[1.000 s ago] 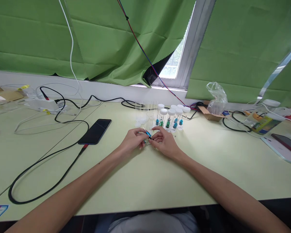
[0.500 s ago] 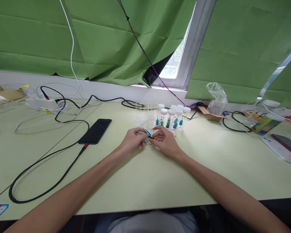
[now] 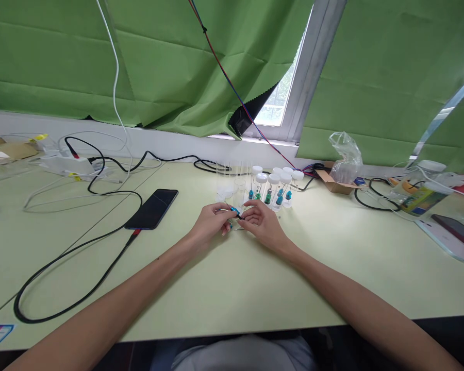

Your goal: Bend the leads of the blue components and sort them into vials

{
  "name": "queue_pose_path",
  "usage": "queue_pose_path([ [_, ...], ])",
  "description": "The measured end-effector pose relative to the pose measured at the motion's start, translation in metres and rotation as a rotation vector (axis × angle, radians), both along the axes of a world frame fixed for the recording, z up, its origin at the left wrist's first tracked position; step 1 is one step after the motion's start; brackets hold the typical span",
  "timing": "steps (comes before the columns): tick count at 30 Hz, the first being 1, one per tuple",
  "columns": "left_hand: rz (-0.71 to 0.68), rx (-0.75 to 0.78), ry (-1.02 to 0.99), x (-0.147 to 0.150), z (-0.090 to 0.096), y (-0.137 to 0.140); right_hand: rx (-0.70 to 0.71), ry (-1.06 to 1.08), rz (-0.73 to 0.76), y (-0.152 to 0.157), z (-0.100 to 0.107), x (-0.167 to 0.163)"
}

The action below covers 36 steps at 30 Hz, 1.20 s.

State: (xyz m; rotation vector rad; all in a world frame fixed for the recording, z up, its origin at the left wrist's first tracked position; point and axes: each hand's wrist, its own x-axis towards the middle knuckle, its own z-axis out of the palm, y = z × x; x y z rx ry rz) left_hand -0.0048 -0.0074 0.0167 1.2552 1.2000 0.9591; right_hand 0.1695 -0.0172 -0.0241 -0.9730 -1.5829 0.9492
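Observation:
My left hand is closed in a pinch on a small blue part with a thin wire sticking up from it. The part's black end points toward my right hand, whose thumb and index finger close on that end. My fingers hide much of the part, and its kind is too small to tell. Just behind my hands stand clear tubes without lids. Beside them to the right is a group of white-capped clear vials, holding blue or green pieces with thin leads.
On the left lies a dark phone with a black cable looping over the table. A power strip sits at the back left. At the back right are a small cardboard box, a plastic bag and a labelled container.
Both hands stay almost in place. The blue part between my fingers has turned or shifted very slightly.

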Motion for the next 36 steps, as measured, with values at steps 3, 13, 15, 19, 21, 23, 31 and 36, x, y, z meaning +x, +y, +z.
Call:
queue_pose_path([
  [3,0.008,-0.008,-0.021,0.001,0.002,-0.001,-0.011,0.018,0.011,0.000,-0.001,-0.001],
  [13,-0.006,0.013,-0.020,-0.001,0.000,0.001,-0.110,0.145,0.069,-0.003,0.006,-0.004],
  [15,-0.014,0.035,-0.020,-0.001,-0.001,0.001,-0.143,0.165,0.073,-0.003,0.007,-0.004],
  [19,-0.021,0.067,-0.031,-0.002,-0.004,0.002,-0.196,0.199,0.056,-0.003,0.009,-0.004],
  [21,-0.019,0.076,-0.026,-0.002,-0.004,0.002,-0.207,0.214,0.042,-0.004,0.010,-0.004],
  [23,-0.015,0.083,-0.018,-0.002,-0.004,0.002,-0.219,0.234,0.035,-0.004,0.011,-0.004],
  [31,-0.023,0.136,-0.021,-0.002,-0.004,0.001,-0.313,0.322,0.037,-0.004,0.010,-0.004],
  [36,-0.013,0.203,0.025,0.000,-0.002,-0.001,-0.387,0.454,0.070,-0.004,0.010,-0.005],
])
